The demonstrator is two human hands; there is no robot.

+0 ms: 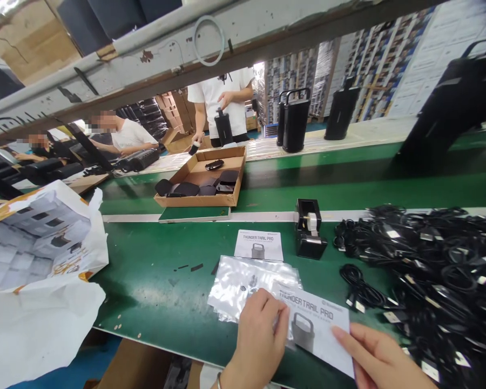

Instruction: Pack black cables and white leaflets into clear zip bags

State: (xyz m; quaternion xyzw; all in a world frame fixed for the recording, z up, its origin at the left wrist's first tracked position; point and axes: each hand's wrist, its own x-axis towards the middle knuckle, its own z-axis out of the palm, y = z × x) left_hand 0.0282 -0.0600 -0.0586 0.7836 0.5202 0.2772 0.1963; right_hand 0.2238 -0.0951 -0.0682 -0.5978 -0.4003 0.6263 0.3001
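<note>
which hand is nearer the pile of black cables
Right: the right hand grips the leaflet beside the black cables; the left hand is farther left, at the clear plastic bags.

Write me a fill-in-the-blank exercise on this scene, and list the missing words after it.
1. The right hand holds a leaflet titled THUNDER TRAIL ____.
2. Black cables lie heaped to the ____ of the tape dispenser.
3. The tape dispenser's body is coloured ____.
4. The work surface is coloured ____.

Missing words: PRO; right; black; green.

A green bench runs beneath a scuffed pale beam. Tall carton stacks stand behind; the floor is blue.
</note>
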